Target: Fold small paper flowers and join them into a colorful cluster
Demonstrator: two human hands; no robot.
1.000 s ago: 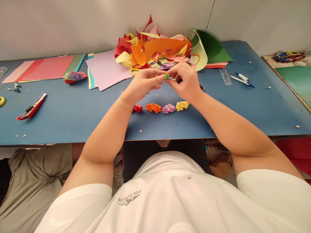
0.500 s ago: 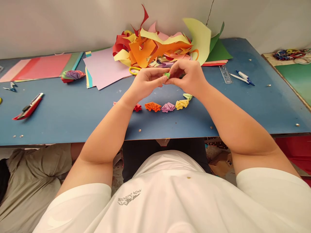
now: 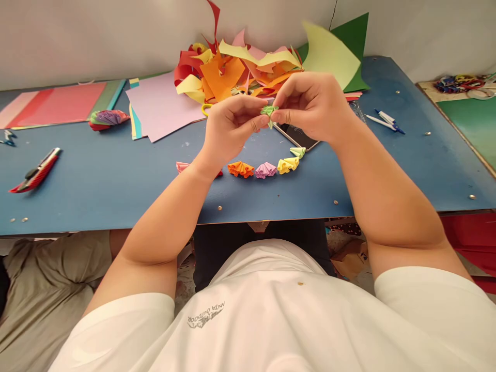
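Observation:
Both of my hands pinch a small folded green paper piece (image 3: 268,110) above the blue table (image 3: 108,181). My left hand (image 3: 230,126) grips it from the left, my right hand (image 3: 310,106) from the right. On the table below lies a curved row of pleated paper pieces: pink (image 3: 181,166), orange (image 3: 240,169), purple (image 3: 265,170), yellow (image 3: 288,165) and pale green (image 3: 298,152). A red one is mostly hidden behind my left wrist. A phone (image 3: 298,137) lies under my right hand.
A heap of coloured paper scraps (image 3: 236,67) sits at the back, beside a lilac sheet (image 3: 163,106) and pink and red sheets (image 3: 58,103). A multicoloured paper fan (image 3: 108,119) and red utility knife (image 3: 34,175) lie left; pens (image 3: 387,121) lie right. Another person's clothing (image 3: 50,289) shows at lower left.
My hands have lifted the green piece higher and closer to me, uncovering the phone. The green piece looks more unfolded. The loose sheets at the back have shifted.

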